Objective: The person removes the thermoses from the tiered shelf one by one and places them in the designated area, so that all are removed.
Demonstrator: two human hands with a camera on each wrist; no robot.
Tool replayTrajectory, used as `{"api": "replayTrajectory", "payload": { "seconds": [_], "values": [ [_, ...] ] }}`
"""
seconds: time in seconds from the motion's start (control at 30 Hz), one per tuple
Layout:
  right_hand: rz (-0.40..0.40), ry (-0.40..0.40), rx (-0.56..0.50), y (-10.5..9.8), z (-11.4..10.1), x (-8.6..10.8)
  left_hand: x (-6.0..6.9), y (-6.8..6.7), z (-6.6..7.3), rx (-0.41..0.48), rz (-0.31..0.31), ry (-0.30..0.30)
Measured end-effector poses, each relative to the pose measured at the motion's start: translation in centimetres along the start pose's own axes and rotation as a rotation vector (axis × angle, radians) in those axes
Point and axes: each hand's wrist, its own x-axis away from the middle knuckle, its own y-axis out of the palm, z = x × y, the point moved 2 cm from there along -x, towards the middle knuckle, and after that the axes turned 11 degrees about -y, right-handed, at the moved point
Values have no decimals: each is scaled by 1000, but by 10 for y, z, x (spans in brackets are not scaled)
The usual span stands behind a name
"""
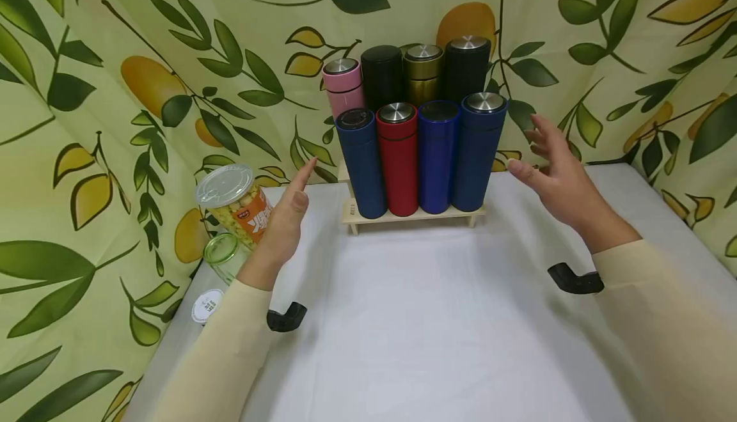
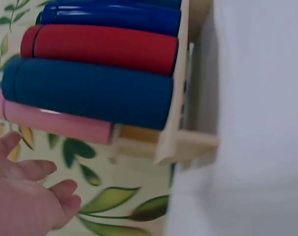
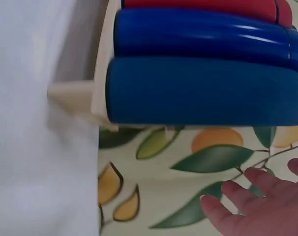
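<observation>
Two rows of thermos bottles stand upright on a wooden stepped rack (image 1: 414, 216) at the back of the table. In front are a dark blue bottle (image 1: 364, 166), a red bottle (image 1: 398, 160), a shiny blue bottle (image 1: 437, 160) and a taller blue bottle (image 1: 479, 153). Behind them stand a pink bottle (image 1: 344, 86), a gold bottle (image 1: 423, 77) and two black ones. My left hand (image 1: 282, 224) is held in the air left of the rack, fingers extended, holding nothing. To the rack's right, my right hand (image 1: 555, 176) hovers with fingers spread and touches no bottle.
Left of my left hand stand a clear-lidded tub of yellow snacks (image 1: 236, 208) and a green-tinted glass jar (image 1: 223, 252). A round white-labelled lid (image 1: 206, 305) lies nearer. Leaf-patterned cloth (image 1: 190, 89) hangs behind the white tabletop (image 1: 403, 320).
</observation>
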Motion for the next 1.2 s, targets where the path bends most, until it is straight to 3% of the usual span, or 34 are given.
{"api": "replayTrajectory", "payload": {
  "seconds": [0.1,0.23,0.4,0.6,0.83,1.03,1.2],
  "values": [
    [32,-21,-90,10,6,2,-5,9,-14,227,-22,-33],
    [81,-31,-155,21,12,0,-13,21,-35,459,-25,-74],
    [143,7,-204,32,18,-3,-20,38,-61,590,3,-158],
    [171,63,-277,48,24,-3,-29,60,-86,669,-1,-262],
    [214,43,-304,64,28,-5,-32,81,-99,747,-22,-293],
    [251,11,-273,73,31,-9,-32,87,-108,704,-26,-305],
    [296,-15,-247,79,33,-11,-34,90,-110,636,32,-343]
  ]
}}
